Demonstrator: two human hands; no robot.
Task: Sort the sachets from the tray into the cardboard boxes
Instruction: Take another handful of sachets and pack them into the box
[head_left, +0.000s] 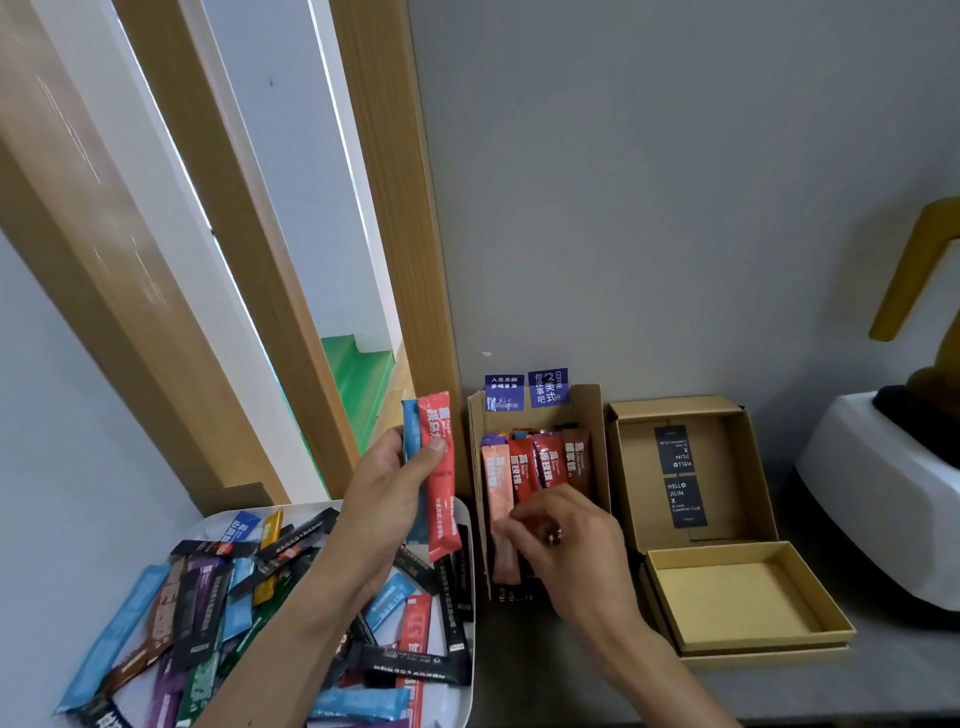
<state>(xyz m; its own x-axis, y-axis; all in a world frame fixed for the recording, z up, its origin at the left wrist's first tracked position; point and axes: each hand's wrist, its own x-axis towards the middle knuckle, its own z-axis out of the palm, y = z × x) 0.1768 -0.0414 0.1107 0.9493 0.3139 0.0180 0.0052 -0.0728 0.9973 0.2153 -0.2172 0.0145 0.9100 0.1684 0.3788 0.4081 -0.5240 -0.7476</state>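
Observation:
My left hand (384, 499) grips a red sachet (441, 478) and a blue sachet (411, 441) upright above the white tray (464, 691). The tray holds several loose sachets (218, 608) in blue, black, brown, purple, green and yellow. My right hand (566, 545) reaches into the left cardboard box (589, 415), fingers curled on a pink sachet (498, 499) among several red and brown sachets standing there. Whether the fingers pinch it is blurred. To the right lies a second cardboard box (748, 467), open, with two black sachets (680, 478) inside.
A shallow yellow-lined box lid (743, 597) lies in front of the second box. A white appliance (883, 499) stands at the far right. A wooden door frame (395, 260) and grey wall rise behind the boxes. Blue labels (524, 392) stick to the left box's flap.

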